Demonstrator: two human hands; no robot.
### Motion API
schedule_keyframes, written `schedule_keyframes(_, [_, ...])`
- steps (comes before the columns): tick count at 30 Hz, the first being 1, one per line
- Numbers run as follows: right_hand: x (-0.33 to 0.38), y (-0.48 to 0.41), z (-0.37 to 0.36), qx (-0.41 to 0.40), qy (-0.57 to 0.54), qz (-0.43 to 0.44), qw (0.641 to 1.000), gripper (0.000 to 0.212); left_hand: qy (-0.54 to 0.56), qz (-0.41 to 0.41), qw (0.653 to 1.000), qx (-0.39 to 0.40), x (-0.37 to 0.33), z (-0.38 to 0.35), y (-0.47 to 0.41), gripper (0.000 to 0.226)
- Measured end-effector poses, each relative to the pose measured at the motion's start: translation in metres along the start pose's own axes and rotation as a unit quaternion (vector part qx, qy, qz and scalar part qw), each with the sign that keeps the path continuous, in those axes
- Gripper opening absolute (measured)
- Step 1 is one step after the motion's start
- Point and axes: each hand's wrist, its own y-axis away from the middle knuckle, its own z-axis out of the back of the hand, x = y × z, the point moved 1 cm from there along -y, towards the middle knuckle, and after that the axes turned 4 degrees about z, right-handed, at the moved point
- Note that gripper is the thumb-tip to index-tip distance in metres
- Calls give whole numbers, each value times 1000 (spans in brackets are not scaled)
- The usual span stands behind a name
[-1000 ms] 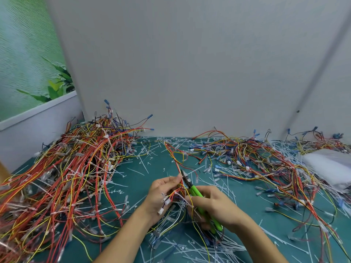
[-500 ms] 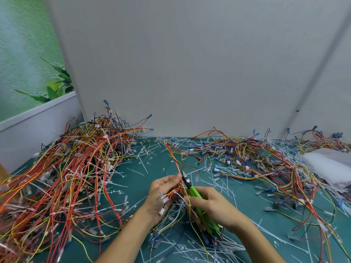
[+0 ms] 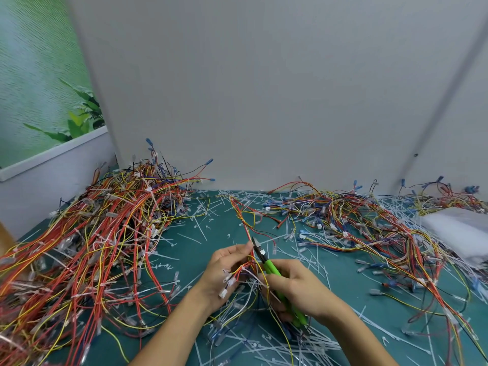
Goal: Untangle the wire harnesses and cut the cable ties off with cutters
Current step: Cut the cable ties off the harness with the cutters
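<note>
comparing with one second ago, almost nothing has moved — both hands stay at the same place over the near middle of the bench (image 3: 190, 249), and the black tip of the cutters (image 3: 269, 268) stays against the same red and yellow strands. i judge from this that the person is in the middle of one cut, holding steady to place the blades, not passing to a new bundle. whether a cable tie sits between the blades is too small to tell.

the left hand (image 3: 227, 270) is lifted a little above the bench and pinches the wire harness (image 3: 247, 233) between thumb and fingertips; white connectors hang in front of its palm. from this pinch the harness runs away over the bench toward the wall. the right hand (image 3: 298, 289) is curled round the green handles, knuckles up, and the tool points up and to the left, so its tip touches the wires just beside the left fingertips.

a big pile of harnesses (image 3: 92, 247) lies at the left and a flatter one (image 3: 356, 225) at the right, with many cut ties (image 3: 264, 347) around the wrists — much seems done, much is left.
</note>
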Motion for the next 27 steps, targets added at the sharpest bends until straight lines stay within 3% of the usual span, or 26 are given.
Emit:
schedule_keyframes(11, [1, 2, 1, 0, 15, -3, 1000, 12, -4, 5, 1000, 8, 1, 3, 1, 27])
schedule_keyframes(15, [-1, 1, 2, 4, 28, -6, 1000, 16, -13, 5, 1000, 14, 1, 4, -1, 39])
schedule_keyframes(23, [-2, 0, 3, -1, 23, -11, 1000, 19, -12, 1, 1000, 14, 0, 5, -1, 42])
schedule_keyframes(27, [-5, -2, 2, -3, -9, -12, 1000, 13, -10, -3, 1000, 16, 1, 4, 0, 28])
